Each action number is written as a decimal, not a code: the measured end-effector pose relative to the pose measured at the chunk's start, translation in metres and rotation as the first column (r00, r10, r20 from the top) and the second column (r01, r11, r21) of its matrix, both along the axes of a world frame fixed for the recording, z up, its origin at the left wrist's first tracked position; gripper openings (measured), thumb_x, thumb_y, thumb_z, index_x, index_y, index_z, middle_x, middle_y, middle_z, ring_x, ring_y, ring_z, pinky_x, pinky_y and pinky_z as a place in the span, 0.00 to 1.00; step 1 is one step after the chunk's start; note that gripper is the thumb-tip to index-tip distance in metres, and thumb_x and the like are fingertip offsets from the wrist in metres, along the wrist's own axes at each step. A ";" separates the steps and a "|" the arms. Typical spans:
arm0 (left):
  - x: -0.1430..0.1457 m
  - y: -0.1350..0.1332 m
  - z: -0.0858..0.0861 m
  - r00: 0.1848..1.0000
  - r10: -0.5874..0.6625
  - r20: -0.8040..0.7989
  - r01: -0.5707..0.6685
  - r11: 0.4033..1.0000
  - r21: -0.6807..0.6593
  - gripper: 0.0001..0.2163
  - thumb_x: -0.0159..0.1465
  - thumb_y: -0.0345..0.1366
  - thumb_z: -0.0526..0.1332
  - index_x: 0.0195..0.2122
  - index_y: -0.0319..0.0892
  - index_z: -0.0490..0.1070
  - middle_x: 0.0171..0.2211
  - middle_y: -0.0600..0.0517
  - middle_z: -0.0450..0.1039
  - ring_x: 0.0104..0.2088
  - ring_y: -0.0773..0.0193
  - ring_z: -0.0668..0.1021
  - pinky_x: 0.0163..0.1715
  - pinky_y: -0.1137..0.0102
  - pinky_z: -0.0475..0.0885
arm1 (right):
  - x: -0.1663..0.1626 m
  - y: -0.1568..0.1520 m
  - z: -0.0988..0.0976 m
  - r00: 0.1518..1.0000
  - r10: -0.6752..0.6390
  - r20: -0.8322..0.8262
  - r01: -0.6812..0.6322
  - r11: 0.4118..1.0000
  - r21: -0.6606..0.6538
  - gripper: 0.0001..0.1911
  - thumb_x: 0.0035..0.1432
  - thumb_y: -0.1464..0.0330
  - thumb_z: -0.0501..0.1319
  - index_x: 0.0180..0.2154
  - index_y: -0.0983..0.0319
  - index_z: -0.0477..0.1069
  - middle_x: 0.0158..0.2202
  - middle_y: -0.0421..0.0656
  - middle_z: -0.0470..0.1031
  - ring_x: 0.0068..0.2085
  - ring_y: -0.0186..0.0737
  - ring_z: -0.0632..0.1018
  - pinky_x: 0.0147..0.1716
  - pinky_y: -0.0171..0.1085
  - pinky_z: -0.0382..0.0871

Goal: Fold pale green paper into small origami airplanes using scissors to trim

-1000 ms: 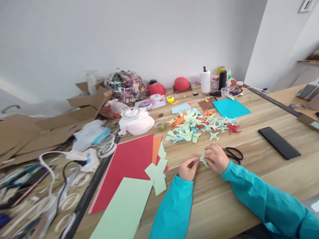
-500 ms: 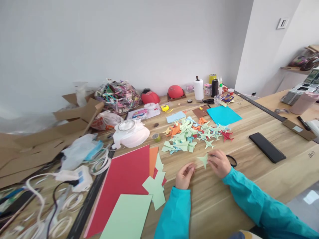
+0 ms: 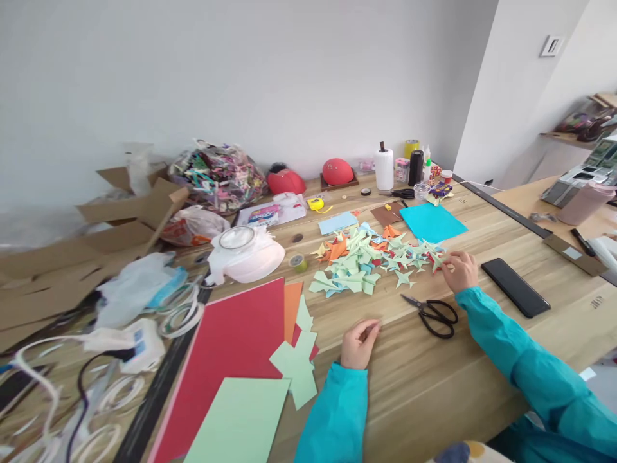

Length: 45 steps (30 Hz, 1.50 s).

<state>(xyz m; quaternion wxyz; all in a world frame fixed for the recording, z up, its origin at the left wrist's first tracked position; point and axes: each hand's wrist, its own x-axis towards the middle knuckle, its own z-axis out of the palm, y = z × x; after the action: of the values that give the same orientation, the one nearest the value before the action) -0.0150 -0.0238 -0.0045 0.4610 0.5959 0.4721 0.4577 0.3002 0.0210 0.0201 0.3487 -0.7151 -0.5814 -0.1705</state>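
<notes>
pinching one pale green paper star [image 3: 438, 261], beyond the scissors [image 3: 423, 307]: right hand [image 3: 461, 271], arm stretched diagonally forward, fingers pointing left, tips closed on the star beside the folded-paper pile [image 3: 359, 254], which lies past the scissors. left of the scissors: left hand [image 3: 359, 345], forearm angled forward, fingers curled, thumb and forefinger together, low over the table [image 3: 402, 373]; contact with it cannot be told.

Table, wood-grain top [image 3: 395, 373]. Directly on it: folded paper pieces [image 3: 354, 257], heaped, mostly pale green; black-handled scissors [image 3: 427, 315]; black phone [image 3: 515, 287]; bright blue sheet [image 3: 434, 222]; large red sheet [image 3: 236, 334], partly beneath a pale green sheet [image 3: 238, 418]; tape roll [image 3: 297, 263]; white ribbed container [image 3: 384, 170].
</notes>
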 end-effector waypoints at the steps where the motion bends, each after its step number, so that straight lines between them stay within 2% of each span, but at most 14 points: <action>1: 0.000 0.000 0.000 1.000 0.002 -0.004 -0.002 1.000 0.006 0.15 0.55 0.47 0.62 0.32 0.39 0.76 0.31 0.46 0.76 0.30 0.61 0.78 0.31 0.69 0.75 | -0.004 0.005 0.003 1.000 0.002 -0.004 -0.002 1.000 -0.012 0.07 0.50 0.66 0.60 0.26 0.60 0.77 0.40 0.48 0.73 0.43 0.46 0.70 0.45 0.44 0.62; 8: -0.001 0.002 -0.004 1.000 -0.008 -0.030 0.008 1.000 0.018 0.15 0.55 0.47 0.61 0.32 0.40 0.76 0.30 0.46 0.76 0.29 0.61 0.78 0.32 0.68 0.75 | -0.033 0.045 0.025 0.996 -0.053 -0.071 0.044 0.991 -0.126 0.09 0.50 0.67 0.58 0.25 0.60 0.76 0.44 0.47 0.72 0.47 0.52 0.66 0.40 0.46 0.60; 15: -0.002 0.005 -0.007 0.997 -0.061 -0.049 0.064 0.997 0.053 0.12 0.57 0.43 0.60 0.33 0.40 0.76 0.30 0.47 0.76 0.29 0.63 0.77 0.31 0.69 0.74 | -0.028 0.065 0.025 0.997 -0.032 -0.064 0.019 0.981 -0.191 0.09 0.52 0.66 0.59 0.27 0.59 0.77 0.42 0.47 0.74 0.44 0.50 0.67 0.40 0.45 0.59; 19: -0.003 0.005 -0.006 0.994 -0.078 -0.076 0.084 0.994 0.073 0.10 0.58 0.41 0.60 0.33 0.40 0.76 0.31 0.47 0.76 0.29 0.63 0.77 0.30 0.70 0.74 | -0.021 0.037 0.018 0.998 0.007 -0.069 -0.007 1.000 -0.004 0.10 0.55 0.65 0.57 0.30 0.60 0.76 0.41 0.47 0.74 0.43 0.47 0.70 0.43 0.45 0.62; 21: -0.003 0.005 -0.004 0.992 -0.087 -0.092 0.094 0.993 0.075 0.10 0.58 0.40 0.60 0.34 0.40 0.76 0.31 0.47 0.76 0.29 0.63 0.78 0.30 0.70 0.74 | -0.027 0.008 0.011 0.987 0.147 -0.062 -0.140 0.984 0.112 0.09 0.56 0.66 0.57 0.31 0.61 0.75 0.38 0.48 0.75 0.41 0.44 0.72 0.44 0.45 0.64; 23: -0.003 0.005 -0.002 0.992 -0.083 -0.093 0.090 0.993 0.072 0.10 0.58 0.40 0.60 0.34 0.40 0.76 0.31 0.47 0.76 0.29 0.63 0.78 0.30 0.70 0.74 | -0.041 -0.024 0.002 0.952 0.302 -0.059 -0.290 0.944 0.155 0.08 0.57 0.68 0.57 0.32 0.60 0.74 0.35 0.47 0.75 0.40 0.43 0.73 0.42 0.44 0.67; 26: -0.001 0.005 0.001 0.994 -0.063 -0.086 0.068 0.995 0.066 0.10 0.58 0.40 0.60 0.33 0.40 0.76 0.30 0.47 0.76 0.27 0.64 0.77 0.28 0.70 0.74 | -0.066 -0.061 -0.010 0.879 0.477 -0.022 -0.472 0.875 0.107 0.07 0.55 0.71 0.57 0.32 0.59 0.74 0.31 0.46 0.75 0.35 0.42 0.74 0.37 0.43 0.69; 28: 0.002 0.005 0.001 0.996 -0.054 -0.074 0.059 0.996 0.072 0.09 0.57 0.39 0.60 0.32 0.40 0.76 0.30 0.47 0.76 0.27 0.64 0.78 0.29 0.70 0.75 | -0.078 -0.073 -0.015 0.839 0.543 0.033 -0.544 0.838 0.044 0.07 0.55 0.71 0.58 0.33 0.58 0.75 0.32 0.46 0.77 0.37 0.43 0.74 0.38 0.44 0.69; 32: 0.007 0.000 0.004 0.999 0.003 -0.052 0.005 0.989 0.150 0.09 0.59 0.37 0.58 0.33 0.40 0.75 0.30 0.47 0.76 0.27 0.64 0.77 0.29 0.69 0.75 | -0.085 -0.070 -0.017 0.740 0.662 0.117 -0.655 0.749 -0.097 0.09 0.56 0.71 0.56 0.33 0.59 0.76 0.33 0.46 0.77 0.38 0.43 0.74 0.39 0.43 0.69; 35: 0.007 -0.006 0.014 0.983 0.083 -0.165 -0.034 0.959 0.282 0.08 0.59 0.33 0.57 0.32 0.42 0.76 0.31 0.47 0.76 0.31 0.63 0.77 0.31 0.69 0.74 | -0.080 -0.064 -0.017 0.748 0.653 0.118 -0.647 0.757 -0.087 0.09 0.56 0.71 0.56 0.31 0.60 0.76 0.32 0.46 0.78 0.37 0.43 0.74 0.38 0.41 0.68; 37: 0.001 -0.010 0.022 0.959 0.126 -0.255 -0.039 0.946 0.323 0.08 0.59 0.31 0.56 0.32 0.42 0.75 0.31 0.47 0.76 0.31 0.63 0.76 0.31 0.69 0.74 | -0.076 -0.063 -0.018 0.756 0.645 0.110 -0.642 0.764 -0.070 0.08 0.56 0.71 0.57 0.30 0.60 0.76 0.31 0.46 0.77 0.36 0.42 0.74 0.37 0.41 0.68; 40: -0.022 -0.009 0.033 0.894 0.171 -0.415 -0.050 0.957 0.287 0.08 0.58 0.30 0.57 0.35 0.42 0.75 0.34 0.46 0.75 0.30 0.64 0.76 0.31 0.69 0.73 | -0.071 -0.062 -0.019 0.766 0.633 0.115 -0.631 0.774 -0.055 0.08 0.55 0.71 0.57 0.29 0.61 0.75 0.30 0.46 0.77 0.35 0.42 0.73 0.36 0.40 0.67; 43: -0.060 -0.005 0.039 0.740 0.226 -0.634 -0.078 0.964 0.253 0.08 0.54 0.31 0.61 0.36 0.41 0.75 0.39 0.44 0.74 0.41 0.57 0.76 0.43 0.64 0.71 | -0.068 -0.061 -0.020 0.761 0.638 0.122 -0.635 0.770 -0.062 0.09 0.56 0.70 0.57 0.27 0.61 0.75 0.29 0.46 0.77 0.34 0.42 0.73 0.35 0.39 0.67; 45: -0.090 -0.006 0.043 0.573 0.247 -0.782 -0.148 0.969 0.198 0.10 0.54 0.32 0.62 0.38 0.41 0.74 0.42 0.43 0.73 0.44 0.55 0.74 0.47 0.63 0.68 | -0.067 -0.061 -0.021 0.752 0.648 0.122 -0.645 0.761 -0.065 0.09 0.56 0.70 0.57 0.27 0.61 0.75 0.29 0.46 0.77 0.34 0.41 0.73 0.35 0.39 0.67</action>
<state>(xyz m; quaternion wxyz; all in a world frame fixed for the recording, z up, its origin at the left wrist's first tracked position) -0.1050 -0.0295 0.0381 0.1123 0.7057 0.6657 0.2152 0.2328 -0.0395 -0.0006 0.3387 -0.4599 -0.8166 -0.0831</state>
